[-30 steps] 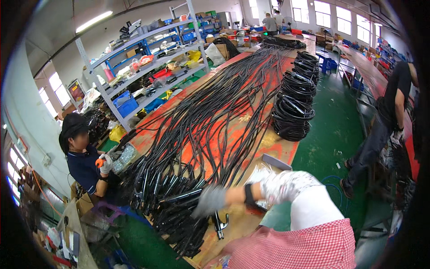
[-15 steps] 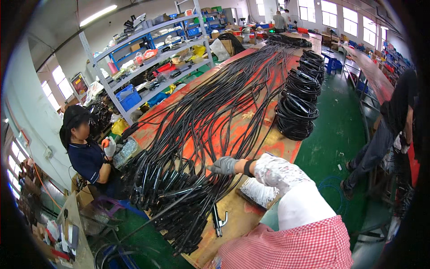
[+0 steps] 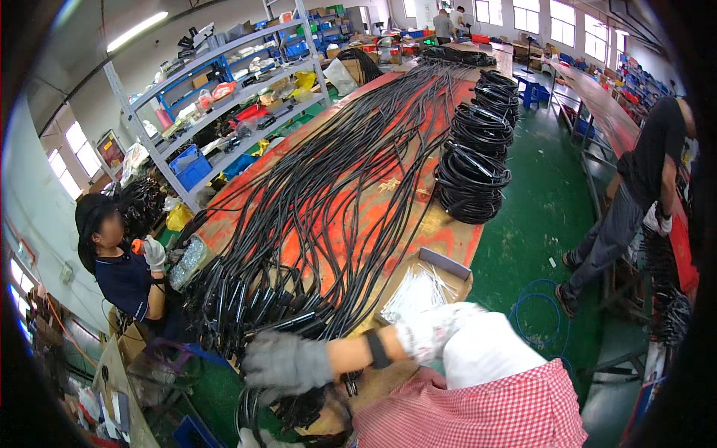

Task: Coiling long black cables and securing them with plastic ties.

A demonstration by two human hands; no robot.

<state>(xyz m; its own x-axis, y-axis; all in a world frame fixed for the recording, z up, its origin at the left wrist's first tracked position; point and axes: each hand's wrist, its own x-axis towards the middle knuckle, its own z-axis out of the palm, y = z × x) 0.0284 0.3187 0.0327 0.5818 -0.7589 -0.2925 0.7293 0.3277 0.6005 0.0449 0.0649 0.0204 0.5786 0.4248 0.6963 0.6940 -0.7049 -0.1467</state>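
My right hand [image 3: 287, 364], in a grey glove with a black band at the wrist, reaches left across the near end of the table. It is blurred by motion, and its fingers are smeared. Below it, a loop of black cable [image 3: 246, 411] curves down to my left hand [image 3: 270, 440], a pale glove at the lower edge, mostly cut off with its fingers hidden. Just beyond my right hand lies a heap of black cable ends with dark, shiny handles [image 3: 250, 299]. Long black cables [image 3: 328, 164] run from there up the table [image 3: 448, 250].
An open cardboard box of thin white strips [image 3: 422, 291] stands beyond my right forearm. Coiled black cables [image 3: 472, 179] line the right table edge. A person [image 3: 123, 269] stands at the left, another [image 3: 635, 187] at the right. Loaded shelves [image 3: 216, 97] stand behind the table.
My right hand has swung left and toward me from over the cables. A pale glove and a cable loop now show at the lower edge. My view has shifted slightly.
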